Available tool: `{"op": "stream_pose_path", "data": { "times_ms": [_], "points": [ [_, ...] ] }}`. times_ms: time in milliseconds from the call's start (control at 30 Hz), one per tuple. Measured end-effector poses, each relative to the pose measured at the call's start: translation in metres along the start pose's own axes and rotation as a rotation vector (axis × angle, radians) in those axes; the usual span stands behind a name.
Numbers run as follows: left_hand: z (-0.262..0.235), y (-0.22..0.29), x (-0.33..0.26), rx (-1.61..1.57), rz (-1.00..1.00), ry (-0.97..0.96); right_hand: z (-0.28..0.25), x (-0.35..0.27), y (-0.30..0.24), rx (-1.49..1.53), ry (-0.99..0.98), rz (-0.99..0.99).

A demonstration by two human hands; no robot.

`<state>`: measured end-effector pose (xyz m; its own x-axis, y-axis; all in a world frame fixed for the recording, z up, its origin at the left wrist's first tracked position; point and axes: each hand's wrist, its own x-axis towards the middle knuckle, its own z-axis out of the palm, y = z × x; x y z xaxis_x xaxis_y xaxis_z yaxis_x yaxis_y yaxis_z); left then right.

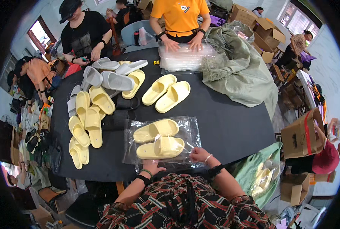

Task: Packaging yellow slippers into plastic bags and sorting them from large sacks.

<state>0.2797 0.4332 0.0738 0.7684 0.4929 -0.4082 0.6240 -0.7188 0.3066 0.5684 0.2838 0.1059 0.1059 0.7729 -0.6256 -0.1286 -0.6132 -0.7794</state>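
Observation:
In front of me on the black table (pixel 223 131) lies a clear plastic bag (pixel 193 133) holding a pair of pale yellow slide sandals (pixel 160 148), side by side with their toe ends to the right. My right hand (pixel 199 155) is closed on the bag's near right corner. At the bag's near edge, my left hand (pixel 151 167) rests with its thumb stretched out to the right; clear film partly covers its other fingers. Just beyond the bag is another yellow pair (pixel 167 92), not bagged.
Yellow slides (pixel 94 128), grey slides (pixel 117 81) and black slides (pixel 116 120) crowd the table's left. Across it, a person in orange (pixel 181 17) presses on stacked clear bags (pixel 185 57) beside a green sack (pixel 244 72). A person in black stands far left. A green sack of bagged slides (pixel 265 173) lies at right.

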Motion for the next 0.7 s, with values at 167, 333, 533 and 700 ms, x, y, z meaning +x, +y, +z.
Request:
{"op": "stream_pose_path", "data": {
  "times_ms": [167, 333, 533, 700],
  "points": [
    [-0.01, 0.009, -0.004, 0.076, 0.061, 0.083, -0.036, -0.018, 0.028, -0.211, 0.085, 0.045],
    [-0.024, 0.021, -0.007, 0.065, 0.014, 0.006, -0.034, -0.023, 0.049, -0.059, 0.17, 0.111],
    [-0.02, 0.002, -0.018, 0.031, 0.123, 0.273, -0.035, -0.009, 0.046, -0.169, 0.217, 0.202],
    [-0.045, -0.038, -0.064, -0.094, -0.068, 0.467, -0.033, 0.003, 0.04, -0.243, 0.226, 0.157]
  ]
}}
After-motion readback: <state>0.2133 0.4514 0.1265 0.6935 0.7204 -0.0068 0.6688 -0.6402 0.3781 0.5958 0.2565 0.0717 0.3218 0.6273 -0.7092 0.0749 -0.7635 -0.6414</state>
